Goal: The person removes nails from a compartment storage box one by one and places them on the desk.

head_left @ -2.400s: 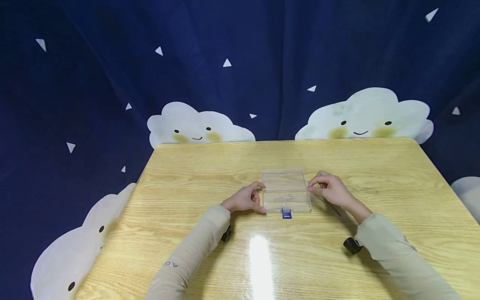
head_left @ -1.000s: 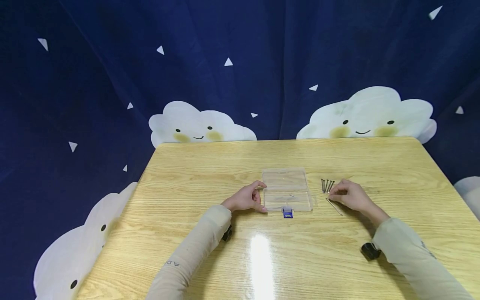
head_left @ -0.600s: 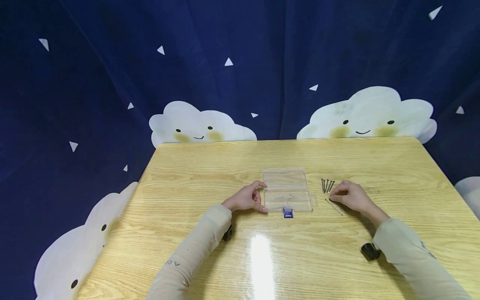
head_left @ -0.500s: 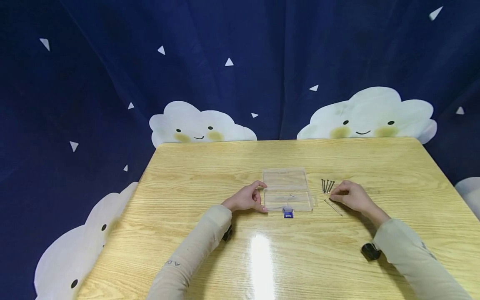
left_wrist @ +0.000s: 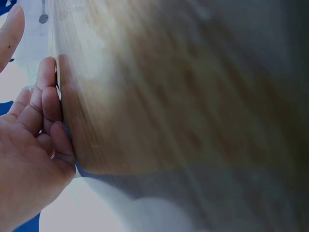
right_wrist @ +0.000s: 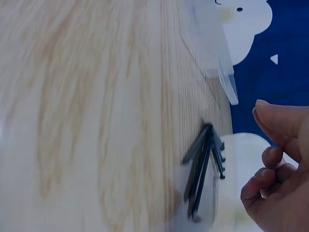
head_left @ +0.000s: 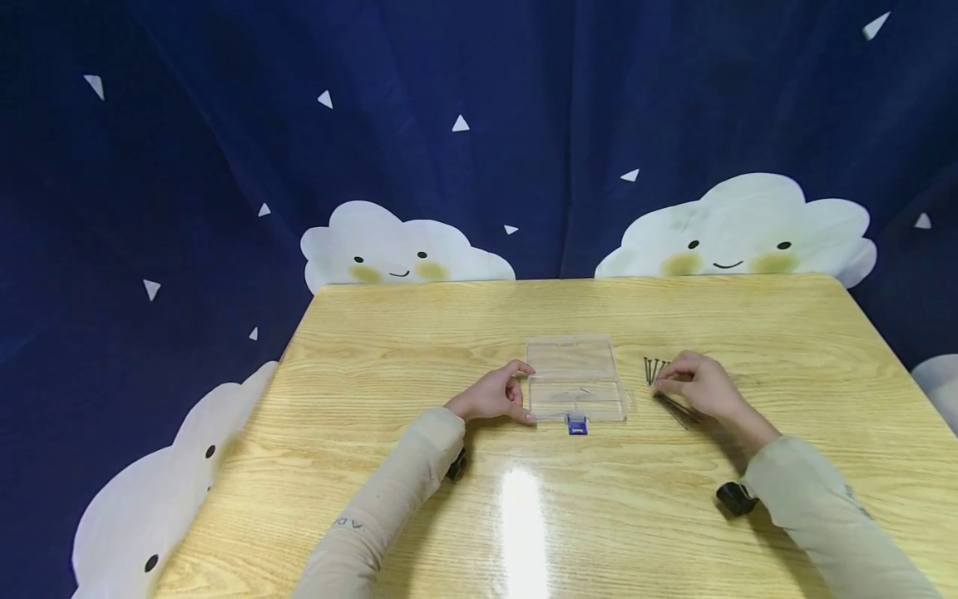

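A clear plastic box point(head_left: 550, 409) lies with its lid point(head_left: 570, 358) folded back and its blue latch point(head_left: 576, 425) at the front. My left hand point(head_left: 492, 394) grips the box's left side, thumb at the front corner, a finger near the hinge. My right hand point(head_left: 696, 384) hovers right of the box, thumb and fingers loosely curled; in the right wrist view a gap separates it from the fasteners. Several long dark screws or nails point(head_left: 649, 371) stand in a row beyond its fingertips. Below it, more dark screws or nails point(right_wrist: 203, 176) lie bunched at one end, blurred.
A small thin piece point(head_left: 586, 390) shows inside the box. The wooden table point(head_left: 419, 333) bears a bright glare point(head_left: 522, 524) near the front. Behind it hangs a dark blue curtain point(head_left: 419, 150) with white clouds. Each wrist carries a black camera point(head_left: 737, 498).
My right hand came from beside the box to the fasteners, shifting slightly just now. A dark bunch shows where one fastener lay, and the hand covers part of the row. My left hand stayed.
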Available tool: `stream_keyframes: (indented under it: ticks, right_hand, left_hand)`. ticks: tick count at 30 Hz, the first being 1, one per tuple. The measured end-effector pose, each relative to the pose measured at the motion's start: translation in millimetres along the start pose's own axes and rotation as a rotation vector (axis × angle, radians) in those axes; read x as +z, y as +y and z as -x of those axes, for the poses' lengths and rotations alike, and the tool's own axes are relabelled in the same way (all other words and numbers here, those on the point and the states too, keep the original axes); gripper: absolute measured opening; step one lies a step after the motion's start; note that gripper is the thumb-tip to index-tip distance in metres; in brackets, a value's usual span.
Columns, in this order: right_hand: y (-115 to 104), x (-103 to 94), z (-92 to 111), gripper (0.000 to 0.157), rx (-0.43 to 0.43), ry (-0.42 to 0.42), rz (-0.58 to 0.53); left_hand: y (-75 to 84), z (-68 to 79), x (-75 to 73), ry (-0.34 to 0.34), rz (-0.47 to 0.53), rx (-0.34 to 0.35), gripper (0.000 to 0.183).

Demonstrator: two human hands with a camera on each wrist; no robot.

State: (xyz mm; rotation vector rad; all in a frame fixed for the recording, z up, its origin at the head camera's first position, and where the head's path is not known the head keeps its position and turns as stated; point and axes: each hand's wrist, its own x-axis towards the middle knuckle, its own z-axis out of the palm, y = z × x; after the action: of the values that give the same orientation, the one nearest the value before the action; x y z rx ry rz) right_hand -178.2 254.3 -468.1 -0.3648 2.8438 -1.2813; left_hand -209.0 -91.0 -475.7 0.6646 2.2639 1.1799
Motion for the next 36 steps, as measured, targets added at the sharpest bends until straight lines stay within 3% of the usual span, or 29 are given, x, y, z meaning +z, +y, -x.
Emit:
stream_keyframes:
  ticks: [17,36]
  right_hand:
    - [-24.6,33.5,-17.7,0.004,-0.104,-0.024,-0.064]
    - [-50.2,62.5,-39.6,0.012,-0.258,-0.149,-0.062]
  left_hand:
    - [-0.7,-0.2,0.0,-0.006,0.017,-0.009,0.072]
    - [-3.5,-2.1,-0.4,0.008,0.017,-0.005,0.071]
